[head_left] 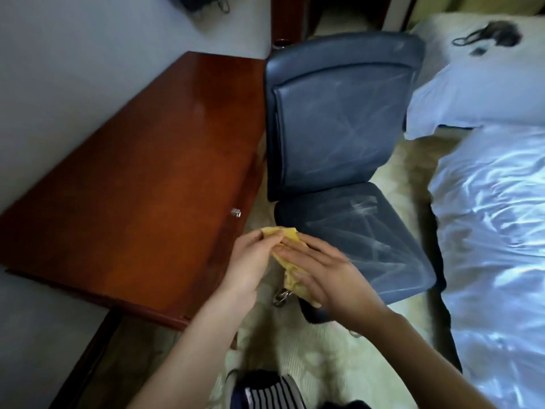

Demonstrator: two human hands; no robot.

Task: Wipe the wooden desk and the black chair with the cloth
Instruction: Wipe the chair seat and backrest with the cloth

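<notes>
A yellow cloth [287, 262] is bunched between both hands, in the air near the front left corner of the chair seat. My left hand [250, 261] pinches its upper end with curled fingers. My right hand [321, 270] lies over the cloth with fingers nearly straight, thumb under it. The black chair [339, 119] stands just right of the wooden desk; pale wipe streaks show on its backrest and seat [368, 231]. The reddish wooden desk [141, 178] runs along the wall on the left, its top glossy.
A bed with white sheets [495, 231] and a pillow [483, 84] lies right of the chair, a dark item on it at the far end. A small metal knob [236, 213] sits on the desk's edge. Pale patterned carpet [295, 343] covers the floor.
</notes>
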